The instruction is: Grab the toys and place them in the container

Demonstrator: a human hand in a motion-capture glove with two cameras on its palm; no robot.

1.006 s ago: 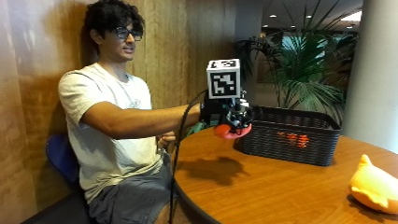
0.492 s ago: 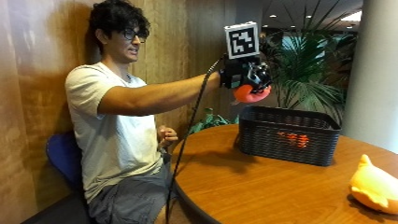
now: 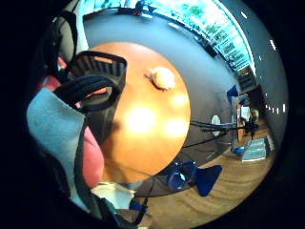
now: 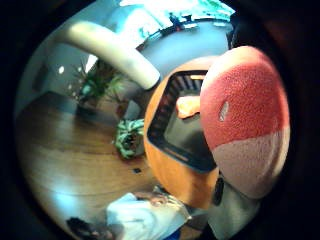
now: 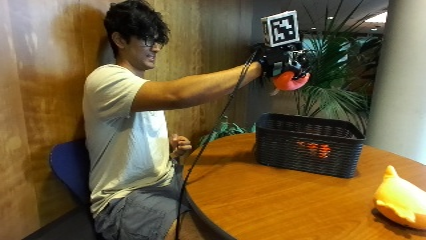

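The red toy [image 5: 291,81] is round, with a rough red upper part and a pale pink lower part; no long axis is visible. The gloved right hand [image 5: 279,59] grips it high above the black basket [image 5: 307,145].

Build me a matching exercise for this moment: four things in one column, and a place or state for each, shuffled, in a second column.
Things:
1. red toy
2. yellow toy
3. basket
4. orange toy

Places or states:
A. lying on the table, away from the basket
B. gripped in the gloved right hand, high above the table
C. inside the basket
D. standing on the table, below the raised hand

Pairs: 1-B, 2-A, 3-D, 4-C
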